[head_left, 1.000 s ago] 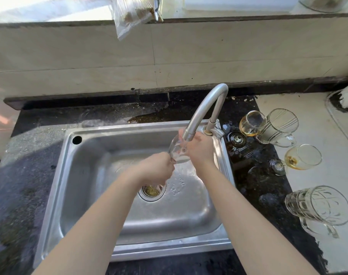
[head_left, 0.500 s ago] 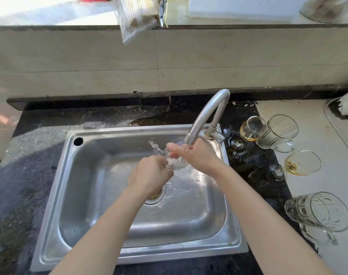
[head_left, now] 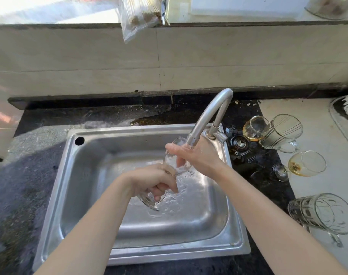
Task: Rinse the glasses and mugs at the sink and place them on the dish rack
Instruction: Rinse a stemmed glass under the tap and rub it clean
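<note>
While held under the mouth of the curved brushed-steel tap spout [head_left: 208,116], slanted over the middle of the stainless steel sink [head_left: 73,175]: clear stemmed wine glass [head_left: 174,162]. Bowl up at 1 o'clock, touching or just under the spout mouth; round foot down at 7 o'clock. Long axis 7 to 1, mouth toward the spout.

Left grip [head_left: 153,182]: curled round stem and foot at the 7 o'clock end, pinching them. Right grip [head_left: 197,158]: wrapped on the bowl at the 1 o'clock end, thumb over the top, fingers seen through the glass wall; inside the bowl or behind it, cannot tell. Water spattered on the sink floor below.

Judged: rinse of this glass under way, placing not yet done. Dish rack not in view, so direction of the carry unknown. Stem secured in the left grip, hence likely the carrying hand; bowl best tipped mouth-down first for draining. Right grip nearer the waiting pieces.

Waiting at 3 o'clock of the sink, on the black stone surface [head_left: 189,114] and beyond, apparently all on their sides: small clear glass with amber dregs [head_left: 255,129], touching a clear ribbed glass mug [head_left: 282,132]; stemmed glass with amber stain [head_left: 307,163]; at 4 o'clock a clear faceted glass mug [head_left: 324,213], apart from the rest. At 12 o'clock, clear plastic bag [head_left: 137,16] hanging off the ledge.

No brand, label or writing legible anywhere.
</note>
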The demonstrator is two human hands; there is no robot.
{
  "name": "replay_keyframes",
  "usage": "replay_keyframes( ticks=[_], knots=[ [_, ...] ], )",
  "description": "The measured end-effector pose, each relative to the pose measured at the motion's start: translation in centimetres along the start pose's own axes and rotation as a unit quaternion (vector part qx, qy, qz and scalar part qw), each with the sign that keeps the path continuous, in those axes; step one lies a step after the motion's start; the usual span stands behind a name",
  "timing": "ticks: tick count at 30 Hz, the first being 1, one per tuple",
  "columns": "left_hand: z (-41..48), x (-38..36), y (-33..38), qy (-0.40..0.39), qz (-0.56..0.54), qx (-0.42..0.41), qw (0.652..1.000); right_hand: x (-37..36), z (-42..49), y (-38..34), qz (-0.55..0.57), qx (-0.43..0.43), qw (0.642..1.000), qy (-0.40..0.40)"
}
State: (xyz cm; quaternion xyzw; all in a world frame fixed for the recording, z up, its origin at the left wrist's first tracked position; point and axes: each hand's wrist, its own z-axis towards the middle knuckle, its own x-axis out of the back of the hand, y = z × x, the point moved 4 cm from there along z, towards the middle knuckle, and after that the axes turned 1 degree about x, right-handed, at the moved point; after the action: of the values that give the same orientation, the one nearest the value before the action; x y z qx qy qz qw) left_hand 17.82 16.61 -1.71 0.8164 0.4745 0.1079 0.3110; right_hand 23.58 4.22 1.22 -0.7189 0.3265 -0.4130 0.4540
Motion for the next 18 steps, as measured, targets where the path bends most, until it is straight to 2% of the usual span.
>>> replay_keyframes(
  ticks=[2,4,5,6,7,8,9,11,12,14,18],
  knots=[
    [0.1,0.2,0.1,0.027,0.027,0.001,0.999,-0.1,0.3,0.9,0.024,-0.041,0.998,0.037],
    [0.6,0.0,0.8,0.11,0.13,-0.017,0.985,0.2,1.2,2.4,0.045,-0.077,0.989,0.116],
    [0.8,-0.1,1.2,0.172,0.236,-0.03,0.956,0.4,1.7,3.2,0.045,-0.089,0.983,0.154],
    [1.0,-0.2,1.6,0.232,0.342,-0.046,0.91,0.6,2.2,3.8,0.043,-0.097,0.976,0.188],
    [0.9,-0.4,2.0,0.274,0.392,-0.066,0.876,0.7,2.5,4.2,0.045,-0.104,0.971,0.212],
    [1.0,-0.5,2.0,0.283,0.385,-0.084,0.874,0.8,2.7,4.5,0.056,-0.109,0.967,0.222],
    [1.0,-0.5,1.8,0.259,0.333,-0.098,0.901,0.8,2.8,4.8,0.078,-0.11,0.967,0.216],
    [0.7,-0.4,1.3,0.162,0.144,-0.089,0.972,0.8,2.8,5.1,0.13,-0.108,0.971,0.167],
    [0.5,-0.4,1.2,0.113,0.068,-0.075,0.989,0.6,2.7,5.3,0.151,-0.101,0.974,0.135],
    [0.1,-0.3,1.1,0.065,-0.013,-0.052,0.996,0.2,2.2,5.8,0.175,-0.097,0.975,0.092],
    [0.5,0.4,1.5,0.154,-0.135,-0.02,0.979,-0.1,1.6,7.6,0.26,-0.164,0.942,0.135]
  ],
)
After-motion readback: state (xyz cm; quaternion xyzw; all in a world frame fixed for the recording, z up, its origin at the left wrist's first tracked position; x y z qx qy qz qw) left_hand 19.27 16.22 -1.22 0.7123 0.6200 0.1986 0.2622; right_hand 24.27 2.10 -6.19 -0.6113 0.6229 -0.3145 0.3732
